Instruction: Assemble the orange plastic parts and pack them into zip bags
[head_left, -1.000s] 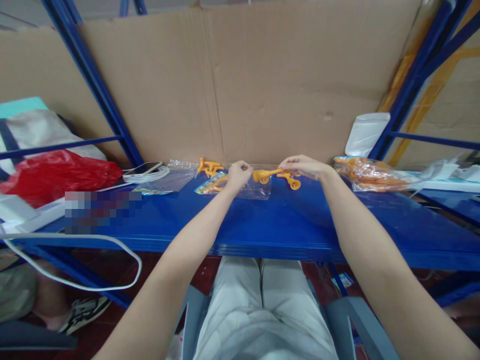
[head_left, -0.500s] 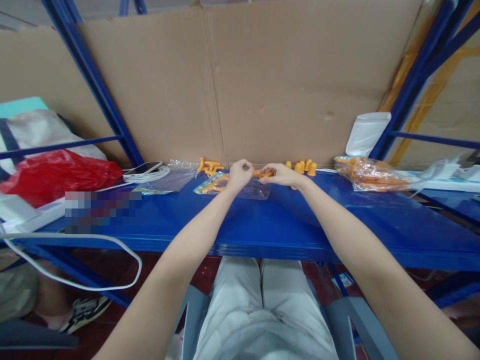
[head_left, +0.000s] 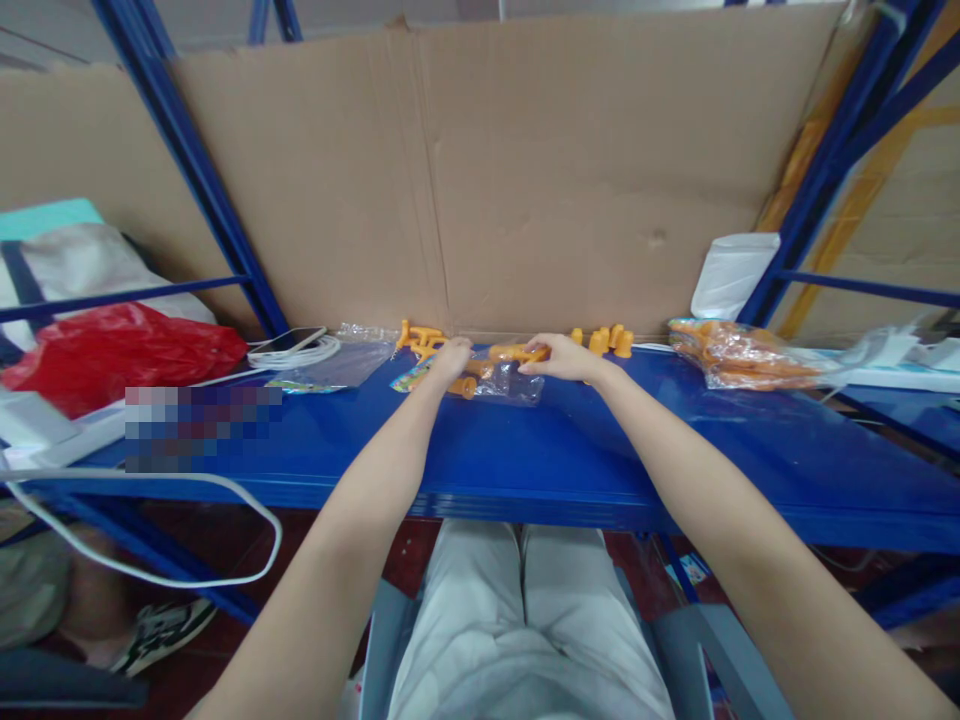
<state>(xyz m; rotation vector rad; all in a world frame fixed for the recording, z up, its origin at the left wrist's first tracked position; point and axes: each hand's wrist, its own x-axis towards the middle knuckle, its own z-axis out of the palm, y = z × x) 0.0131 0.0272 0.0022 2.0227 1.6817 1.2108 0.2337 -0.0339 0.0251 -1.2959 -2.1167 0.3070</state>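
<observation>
My right hand (head_left: pixel 559 357) grips an orange plastic piece (head_left: pixel 516 353), rod-like with a wider end by the fingers, just above a clear plastic bag (head_left: pixel 521 388). My left hand (head_left: pixel 452 358) has reached beside a small pile of orange T-shaped handles (head_left: pixel 421 335); its fingers are mostly hidden behind the back of the hand. Below it, orange pieces with a round flared end (head_left: pixel 466 387) lie at the bag, whose colourful printed card (head_left: pixel 409 376) shows left of my wrist. Several orange cup-shaped parts (head_left: pixel 600 341) stand right of my right hand.
A filled bag of orange parts (head_left: pixel 739 352) lies at the right, and a flat clear bag (head_left: pixel 349 362) at the left. A phone and coiled white cable (head_left: pixel 296 348), a red plastic bag (head_left: pixel 124 350) and power strips border the blue table (head_left: pixel 540 450). Cardboard stands behind.
My left hand has moved left and back, away from my right hand, toward the orange handles. The orange flared pieces over the bag are now uncovered. My right hand stays almost in place.
</observation>
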